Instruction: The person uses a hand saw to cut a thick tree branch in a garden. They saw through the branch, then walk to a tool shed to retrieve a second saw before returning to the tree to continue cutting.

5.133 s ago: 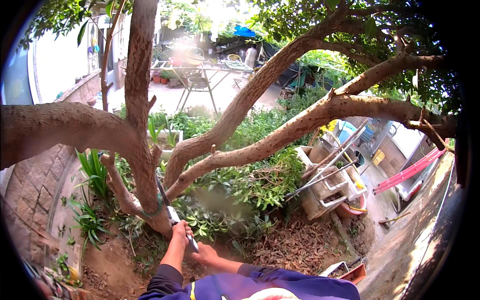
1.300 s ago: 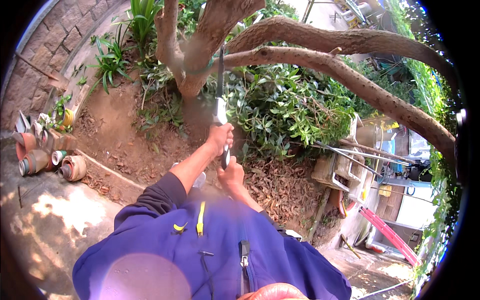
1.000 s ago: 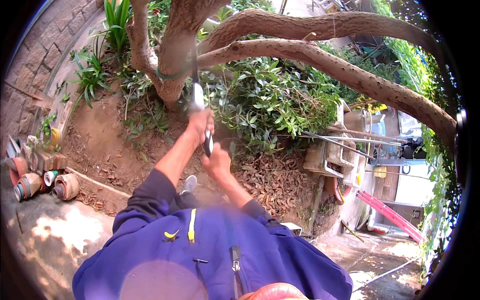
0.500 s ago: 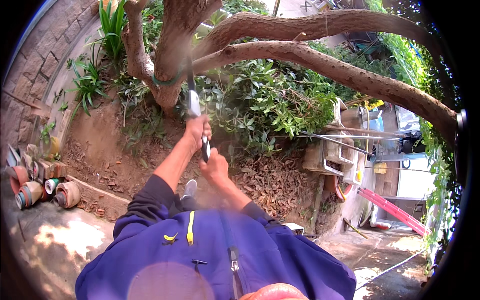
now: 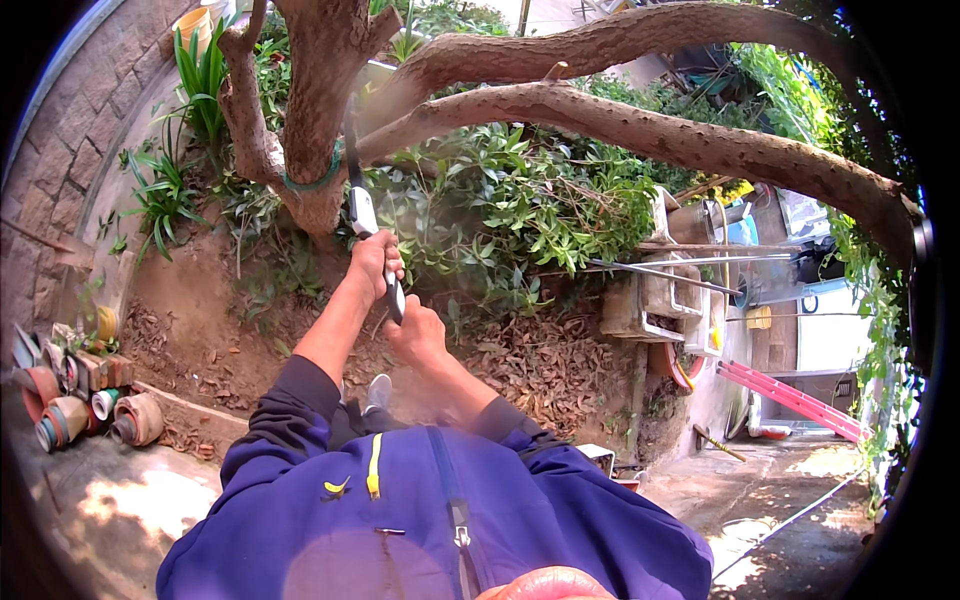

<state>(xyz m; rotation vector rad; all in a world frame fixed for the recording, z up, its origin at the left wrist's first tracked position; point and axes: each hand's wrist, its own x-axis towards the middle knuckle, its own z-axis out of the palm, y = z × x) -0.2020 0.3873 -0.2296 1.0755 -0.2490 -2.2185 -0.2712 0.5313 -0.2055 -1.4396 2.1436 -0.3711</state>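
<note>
The tree trunk (image 5: 322, 85) stands at upper left; its lower branch (image 5: 600, 118) extends right. A leafy shrub (image 5: 545, 205) fills the area beneath. The saw (image 5: 362, 212) points upward, blade (image 5: 351, 150) beside the trunk near the fork; contact cannot be determined. The left hand (image 5: 375, 265) encloses the grip (image 5: 394, 293); the right hand (image 5: 418, 336) is closed at its lower end. A green cord (image 5: 315, 180) encircles the trunk.

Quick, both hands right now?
Left hand: closed, holding the bladed tool by its white-and-black handle.
Right hand: closed at the handle's near end; its fingers are partly hidden.
</note>
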